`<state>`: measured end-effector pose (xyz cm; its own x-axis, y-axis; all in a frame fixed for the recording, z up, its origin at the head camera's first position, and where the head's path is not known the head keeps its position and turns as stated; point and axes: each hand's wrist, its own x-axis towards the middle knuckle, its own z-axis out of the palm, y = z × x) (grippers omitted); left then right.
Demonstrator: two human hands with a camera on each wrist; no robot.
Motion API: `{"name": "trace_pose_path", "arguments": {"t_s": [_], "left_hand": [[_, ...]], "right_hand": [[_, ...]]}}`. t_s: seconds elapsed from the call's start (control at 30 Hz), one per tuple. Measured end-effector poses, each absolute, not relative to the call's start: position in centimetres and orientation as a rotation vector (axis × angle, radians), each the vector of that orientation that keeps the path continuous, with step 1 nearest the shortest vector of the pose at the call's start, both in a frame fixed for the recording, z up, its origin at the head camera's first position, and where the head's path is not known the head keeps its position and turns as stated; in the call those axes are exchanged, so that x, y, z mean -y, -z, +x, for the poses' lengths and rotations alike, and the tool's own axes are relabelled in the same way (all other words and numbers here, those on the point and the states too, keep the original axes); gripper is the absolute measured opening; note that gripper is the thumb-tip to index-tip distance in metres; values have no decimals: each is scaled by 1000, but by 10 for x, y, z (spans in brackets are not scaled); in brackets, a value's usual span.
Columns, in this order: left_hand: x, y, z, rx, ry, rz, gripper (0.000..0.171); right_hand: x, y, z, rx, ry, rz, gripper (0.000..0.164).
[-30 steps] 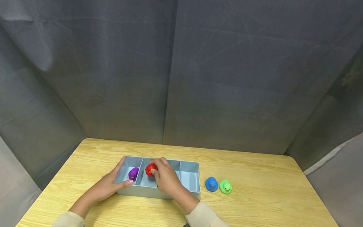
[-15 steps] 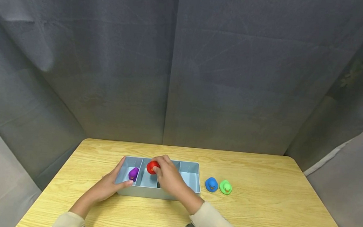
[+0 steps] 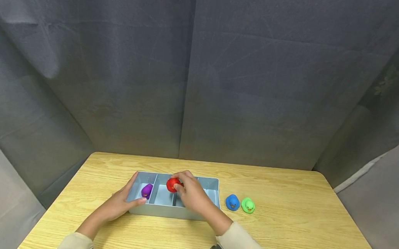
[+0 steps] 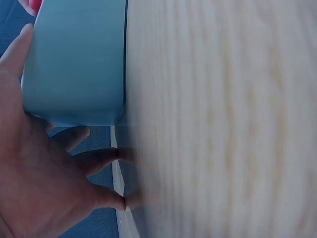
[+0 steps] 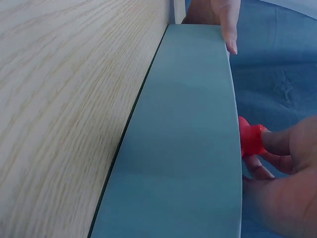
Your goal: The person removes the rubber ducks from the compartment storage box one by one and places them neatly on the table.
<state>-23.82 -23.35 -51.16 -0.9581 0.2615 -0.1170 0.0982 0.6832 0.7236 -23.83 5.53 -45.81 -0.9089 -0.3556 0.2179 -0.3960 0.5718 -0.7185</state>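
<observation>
"Where's the red toy (image 3: 171, 184)?"

"In the right hand (image 3: 191, 192). That grip is closed round it, with the toy showing at the left of the fingertips."

"And against the box (image 3: 172, 212)?"

"Over it, roughly above the divider (image 3: 173, 200) between the second and third compartments from the person's left. I'd judge any sideways move turns on that: the box's long axis runs left to right, so the dividers cross the path."

"Does the toy clear that divider?"

"The right wrist view shows it above the near rim, but its underside is hidden, so I can't be sure."

"And the left hand (image 3: 119, 203)?"

"Farther from the toy, spread straight-fingered at the box's left end, thumb at the near rim, no toy in its grip."
</observation>
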Motion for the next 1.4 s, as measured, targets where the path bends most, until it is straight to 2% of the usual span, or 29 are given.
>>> {"name": "trace_pose_path", "arguments": {"t_s": [0.3,1.4], "left_hand": [[234,512,-239,-2695,-1151,323,103],[234,513,-240,-2695,-1143,323,103]], "right_hand": [[-68,459,-238,2678,-1361,689,26],[-119,457,-224,2611,-1460,484,31]]}}
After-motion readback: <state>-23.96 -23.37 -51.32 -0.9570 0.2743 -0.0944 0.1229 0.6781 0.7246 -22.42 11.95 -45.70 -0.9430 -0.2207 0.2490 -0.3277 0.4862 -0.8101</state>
